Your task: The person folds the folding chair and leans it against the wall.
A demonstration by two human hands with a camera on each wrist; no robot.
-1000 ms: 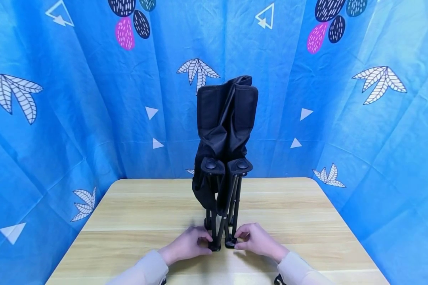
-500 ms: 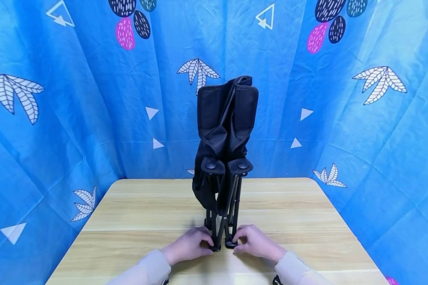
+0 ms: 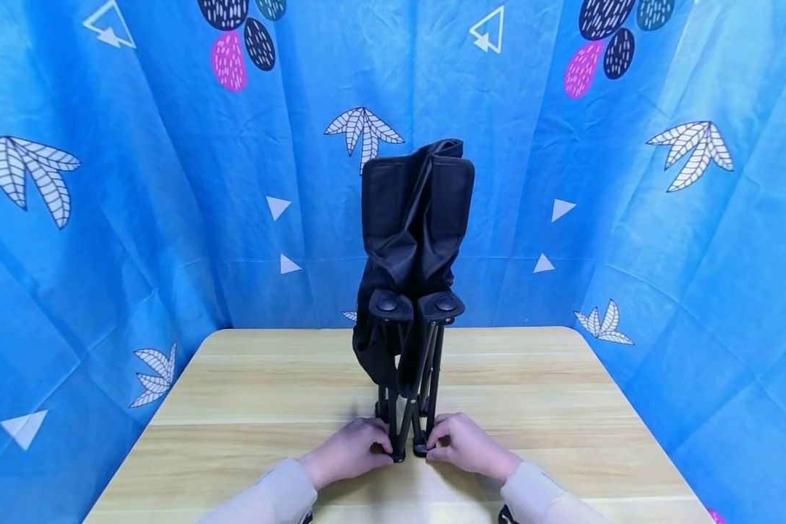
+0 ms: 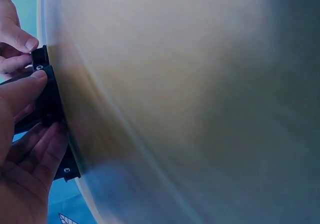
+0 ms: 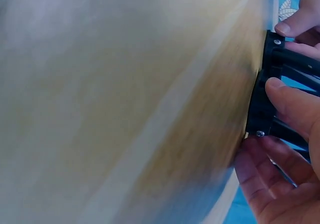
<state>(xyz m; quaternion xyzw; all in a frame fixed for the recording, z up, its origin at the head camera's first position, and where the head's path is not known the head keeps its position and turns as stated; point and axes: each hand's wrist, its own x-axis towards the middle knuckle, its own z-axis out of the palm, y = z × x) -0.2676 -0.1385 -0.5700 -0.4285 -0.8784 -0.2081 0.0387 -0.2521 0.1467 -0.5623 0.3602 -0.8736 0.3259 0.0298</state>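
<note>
A black folding camp chair [image 3: 402, 266] stands upright and folded near the middle of the table, its fabric bunched above crossed dark legs. My left hand [image 3: 350, 451] pinches its near left plastic foot [image 4: 49, 96]; in the left wrist view the thumb lies on one side and the fingers on the other. On the near right foot [image 5: 259, 106], my right hand [image 3: 471, 447] has the same kind of pinch, with thumb and fingertips at opposite ends. The far feet are partly hidden behind the near legs.
The chair stands on a light wood-grain table [image 3: 255, 386] with rounded far corners. Blue patterned curtains [image 3: 137, 218] hang close around its back and both sides.
Both hands have shifted very slightly inward, and my right fingers sit a little closer over the right foot. The chair itself has not visibly moved.
</note>
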